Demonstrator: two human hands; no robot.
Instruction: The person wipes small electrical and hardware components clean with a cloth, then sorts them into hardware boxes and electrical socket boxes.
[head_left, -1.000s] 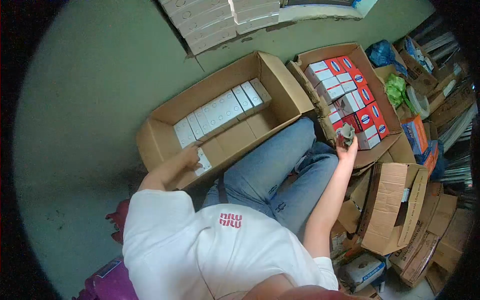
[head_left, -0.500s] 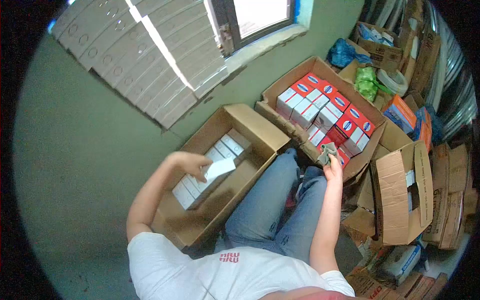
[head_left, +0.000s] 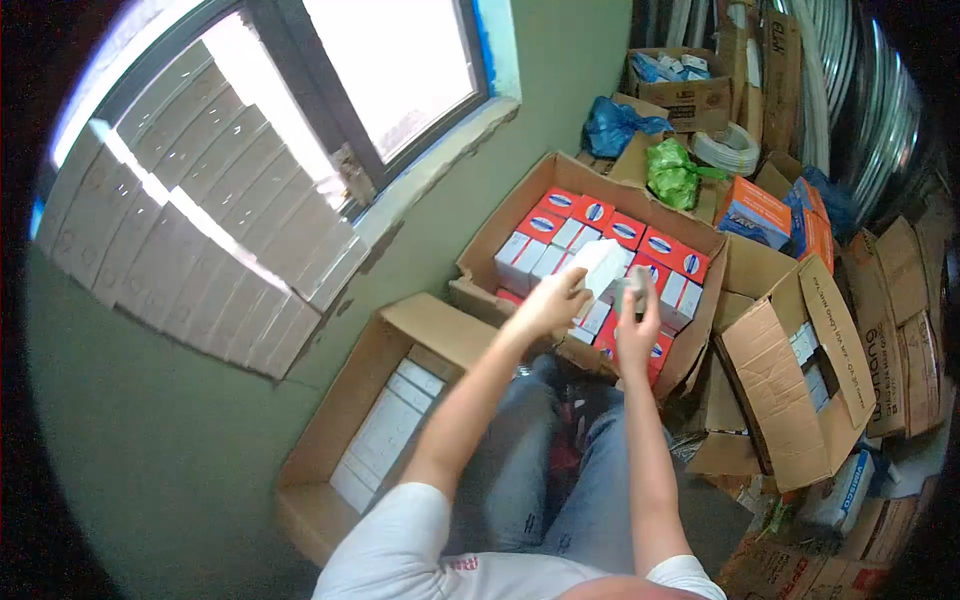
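Observation:
My left hand (head_left: 550, 303) grips a white box (head_left: 598, 266) above the carton of red and white boxes (head_left: 660, 246). Close on its right, my right hand (head_left: 638, 318) has its fingers wrapped round a crumpled grey-green cloth (head_left: 632, 288). The cloth is beside the white box; whether they touch is unclear. Below my left forearm, an open brown carton (head_left: 310, 490) holds a row of white boxes (head_left: 388, 430), partly hidden by the arm.
A torn open carton (head_left: 780, 370) stands right of my legs. Behind are a green bag (head_left: 672, 174), a blue bag (head_left: 615, 127), a cable coil (head_left: 726, 150) and orange-blue boxes (head_left: 757, 212). A window (head_left: 390, 70) is in the wall.
My left hand has moved right from the brown carton to above the red and white boxes, with a white box in it. My right hand, still holding the cloth, is now close beside it. The view has shifted.

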